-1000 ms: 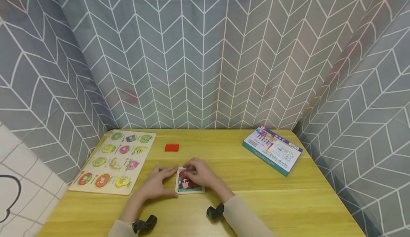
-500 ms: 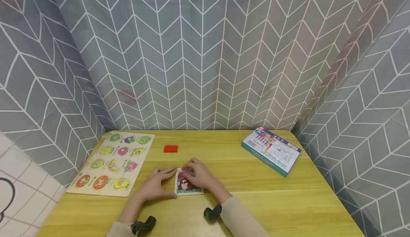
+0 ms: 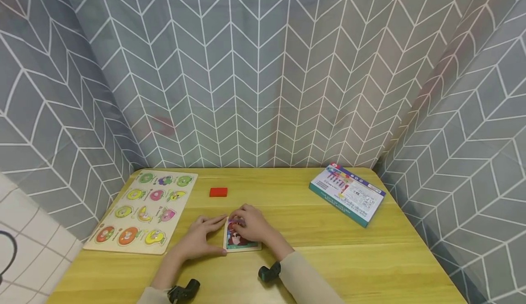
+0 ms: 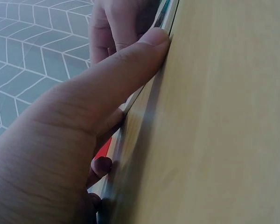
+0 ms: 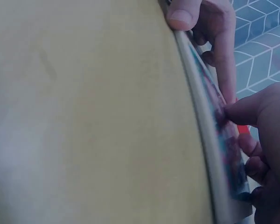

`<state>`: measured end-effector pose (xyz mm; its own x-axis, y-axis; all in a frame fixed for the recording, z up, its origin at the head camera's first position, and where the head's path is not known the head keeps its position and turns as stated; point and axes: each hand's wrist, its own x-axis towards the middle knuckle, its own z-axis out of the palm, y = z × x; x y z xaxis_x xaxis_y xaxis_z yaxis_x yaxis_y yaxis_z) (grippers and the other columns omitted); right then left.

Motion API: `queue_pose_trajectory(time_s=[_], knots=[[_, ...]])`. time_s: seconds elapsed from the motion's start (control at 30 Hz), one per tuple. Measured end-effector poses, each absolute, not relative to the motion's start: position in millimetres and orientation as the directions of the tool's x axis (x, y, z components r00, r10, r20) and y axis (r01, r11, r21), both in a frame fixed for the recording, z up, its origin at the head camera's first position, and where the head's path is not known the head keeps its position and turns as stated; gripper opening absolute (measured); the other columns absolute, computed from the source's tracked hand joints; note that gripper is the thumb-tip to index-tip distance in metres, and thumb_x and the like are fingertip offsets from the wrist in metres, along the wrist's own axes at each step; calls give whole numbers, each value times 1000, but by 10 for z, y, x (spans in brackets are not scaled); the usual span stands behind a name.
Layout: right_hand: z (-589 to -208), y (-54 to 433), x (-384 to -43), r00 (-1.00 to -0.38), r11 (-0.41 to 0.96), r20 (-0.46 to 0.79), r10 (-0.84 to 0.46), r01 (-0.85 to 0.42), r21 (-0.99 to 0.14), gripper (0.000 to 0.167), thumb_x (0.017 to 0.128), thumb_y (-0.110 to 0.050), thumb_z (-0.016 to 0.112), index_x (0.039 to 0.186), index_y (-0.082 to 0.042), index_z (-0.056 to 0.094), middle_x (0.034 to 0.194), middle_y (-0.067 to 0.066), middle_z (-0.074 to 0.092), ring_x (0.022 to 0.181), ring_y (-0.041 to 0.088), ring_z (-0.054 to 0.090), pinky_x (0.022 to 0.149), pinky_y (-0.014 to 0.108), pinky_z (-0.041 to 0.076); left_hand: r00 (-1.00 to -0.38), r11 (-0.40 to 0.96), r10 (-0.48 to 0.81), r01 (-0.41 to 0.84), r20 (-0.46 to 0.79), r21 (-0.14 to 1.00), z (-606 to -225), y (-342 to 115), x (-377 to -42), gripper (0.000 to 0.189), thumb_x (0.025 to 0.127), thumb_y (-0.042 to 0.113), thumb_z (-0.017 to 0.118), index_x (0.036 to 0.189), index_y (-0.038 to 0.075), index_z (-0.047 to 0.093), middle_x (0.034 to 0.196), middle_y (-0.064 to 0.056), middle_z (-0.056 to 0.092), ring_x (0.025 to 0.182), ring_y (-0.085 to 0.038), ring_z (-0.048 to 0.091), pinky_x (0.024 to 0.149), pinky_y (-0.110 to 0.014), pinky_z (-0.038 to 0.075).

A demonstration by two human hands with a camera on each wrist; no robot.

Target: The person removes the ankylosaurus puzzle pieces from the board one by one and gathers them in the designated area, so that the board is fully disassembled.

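A small square picture puzzle in a pale frame lies at the middle of the table, its printed picture showing a red-haired figure. My left hand holds it from the left, thumb at the near corner and index fingertip at the far corner; the left wrist view shows that thumb against the frame's edge. My right hand is over the far part of the picture, thumb and index finger pinching a small purplish puzzle piece, mostly covered. In the right wrist view my right thumb meets the picture surface.
At the left lies a wooden fruit peg board. Behind the puzzle is a small red block. A white-and-teal box sits at the back right. Patterned grey curtains enclose the table.
My right hand has shifted slightly left over the picture, toward its far left corner. My left hand stays at the puzzle's left side. The whole head view has shifted a little.
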<state>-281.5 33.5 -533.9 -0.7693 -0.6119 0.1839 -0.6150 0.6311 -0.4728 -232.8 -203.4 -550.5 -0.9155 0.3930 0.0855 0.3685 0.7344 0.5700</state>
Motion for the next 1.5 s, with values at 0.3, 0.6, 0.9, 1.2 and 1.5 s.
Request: queue_pose_trajectory(time_s=[0.3,0.6,0.9,1.2,1.5], knots=[[-5268,289,-2839,-783,659,104,-613,-579,-480,24,97,-22,72,120,-23,78,107,-2,65,94,10,53,86,29,42,-917,732,389,366,87,574,-5499,-2035,-2330,101,73,68,88,158,25,54,159,6,53,117,-17,43,99,-49,44],[-5228,277,-2857,-775,654,86,-626,-581,-485,24,97,-20,72,120,-21,77,107,-1,63,89,9,50,82,27,43,-918,735,385,367,94,571,-5499,-2039,-2330,101,73,67,88,157,23,55,158,6,54,115,-15,43,97,-46,44],[-5229,268,-2878,-779,638,84,-621,-565,-523,24,94,-18,71,117,-18,77,101,-1,60,88,10,48,78,27,42,-915,735,388,381,114,560,-5515,-2034,-2343,101,73,70,86,158,26,54,160,6,53,107,-11,41,93,-42,41],[-5273,224,-2853,-824,675,38,-565,-488,-553,26,88,-18,68,113,-21,75,97,-6,57,87,9,43,83,29,33,-915,731,388,380,114,567,-5519,-2019,-2320,100,73,68,88,158,26,54,161,6,52,108,-12,41,93,-43,40],[-5265,204,-2837,-840,666,16,-542,-442,-601,20,89,-18,70,109,-22,74,105,-4,60,94,12,45,82,30,30,-915,728,386,381,118,570,-5502,-2010,-2298,100,72,66,89,156,24,56,161,6,53,107,-11,41,92,-40,39]])
